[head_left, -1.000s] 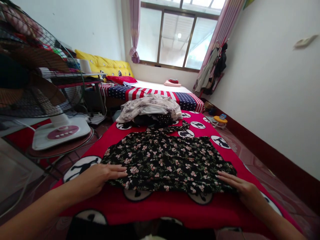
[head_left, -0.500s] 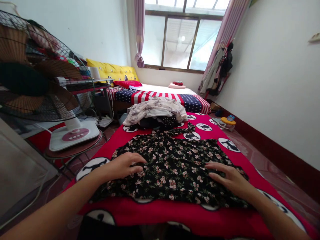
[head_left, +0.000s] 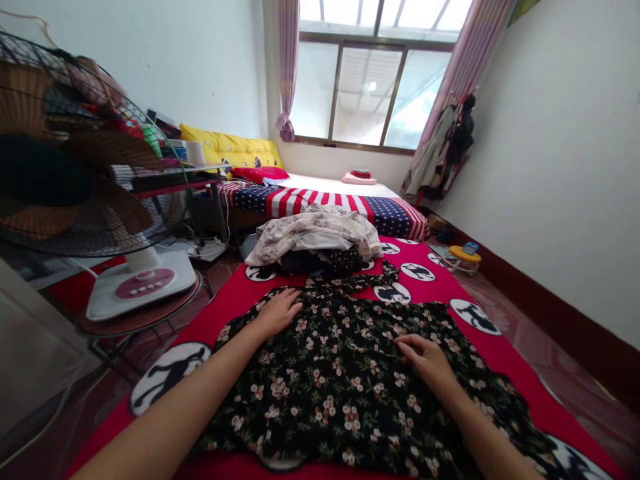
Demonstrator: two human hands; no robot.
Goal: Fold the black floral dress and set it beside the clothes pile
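A black floral garment (head_left: 345,400) with small pink flowers lies spread on the red bed cover; whether it is a blouse or a dress is not clear. A narrow strip of the same cloth stretches along its far side. My left hand (head_left: 280,312) rests open on the upper left part, fingers extended over the fabric. Near the right middle, my right hand (head_left: 425,359) is on the cloth with its thumb and fingertips drawn together, pinching the fabric. Just beyond the garment sits a heap of pale and dark clothes (head_left: 320,233).
The red cover (head_left: 225,297) has white circles with black figures. On the left a fan (head_left: 140,273) stands on a round stool (head_left: 135,320). Behind is a second bed with a stars-and-stripes cover (head_left: 320,198). A small yellow stool (head_left: 465,255) is at the right wall.
My left hand has slid forward over the cloth toward its far left edge. My right hand has shifted inward, its fingers closing together. The camera view has tilted slightly.
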